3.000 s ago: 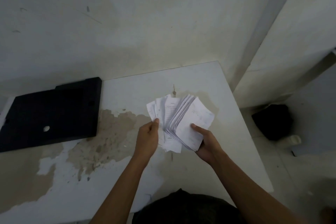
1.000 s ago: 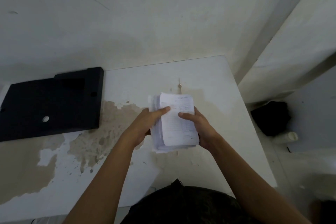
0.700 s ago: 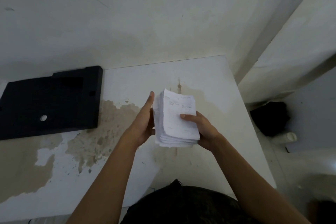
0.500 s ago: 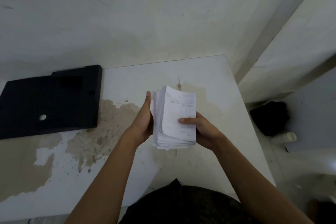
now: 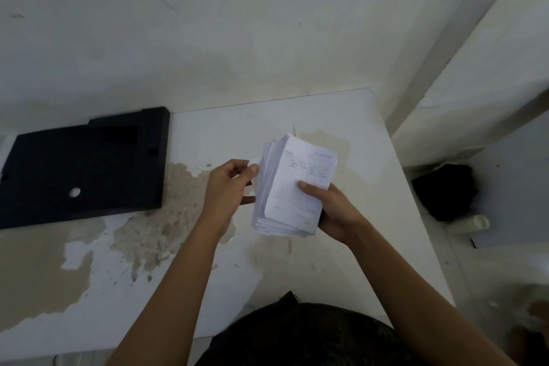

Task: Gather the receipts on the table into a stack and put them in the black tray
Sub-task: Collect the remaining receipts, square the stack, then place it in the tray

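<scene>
Your right grip [image 5: 335,211] holds the receipts [image 5: 297,184] in one stack; your left grip [image 5: 228,187] pinches its edge. The black tray [image 5: 83,163], well left of both, has none yet.

Black bag [image 5: 445,190] on floor [image 5: 502,270], white container [image 5: 478,222] just beside

The white table [image 5: 222,134] stands against a wall [image 5: 267,38], its paint worn away to brown patches across the left and middle. A black tray [image 5: 89,169] lies flat on its far left part.
</scene>
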The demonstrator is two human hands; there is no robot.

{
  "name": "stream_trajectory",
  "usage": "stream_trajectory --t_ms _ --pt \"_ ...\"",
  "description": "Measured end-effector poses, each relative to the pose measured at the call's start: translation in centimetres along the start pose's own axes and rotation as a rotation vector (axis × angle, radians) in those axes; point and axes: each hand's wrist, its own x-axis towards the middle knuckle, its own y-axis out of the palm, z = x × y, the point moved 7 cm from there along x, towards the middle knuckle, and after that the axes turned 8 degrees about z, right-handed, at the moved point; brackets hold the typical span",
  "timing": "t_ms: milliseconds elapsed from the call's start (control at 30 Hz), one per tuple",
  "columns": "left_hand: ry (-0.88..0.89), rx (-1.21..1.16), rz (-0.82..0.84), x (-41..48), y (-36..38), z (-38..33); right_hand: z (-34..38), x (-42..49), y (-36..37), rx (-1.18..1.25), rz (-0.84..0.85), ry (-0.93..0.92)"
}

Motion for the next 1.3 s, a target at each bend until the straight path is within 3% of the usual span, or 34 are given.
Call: stream_trajectory --t_ms 133,367,500,633,767,933,1167,1300 --pt "0.022 -0.102 -0.189 0.5 -1.7 -0.7 0.2 -0.1 -0.2 -0.086 -0.035 -0.015" --pt "0.142 -0.214 -0.403 0.3 -4.8 -2.4 0.4 -1.2 -3.0 -0.025 -0.147 -0.056" --pt "0.242 -0.014 -0.527 -0.2 -6.4 -4.2 1.0 -2.2 -3.9 -0.03 -0.098 -0.072" --pt "0.241 0.144 -0.407 0.0 -4.9 -4.7 2.5 -2.3 -2.8 -0.229 0.004 -0.02" --pt "0.176 0.231 -0.111 0.2 -0.7 -4.3 4.0 -1.4 -1.2 -0.492 0.008 -0.007" --pt "0.111 0.225 0.158 -0.4 2.5 -2.5 4.8 -1.1 -1.3 -0.379 -0.059 -0.079" --pt "0.033 0.007 0.164 -1.0 2.5 -1.2 3.8 -1.1 -2.7 -0.251 -0.165 -0.076" --pt "-0.048 -0.231 0.004 -0.9 0.7 -0.6 4.0 -1.6 -3.6 -0.126 -0.22 -0.092"
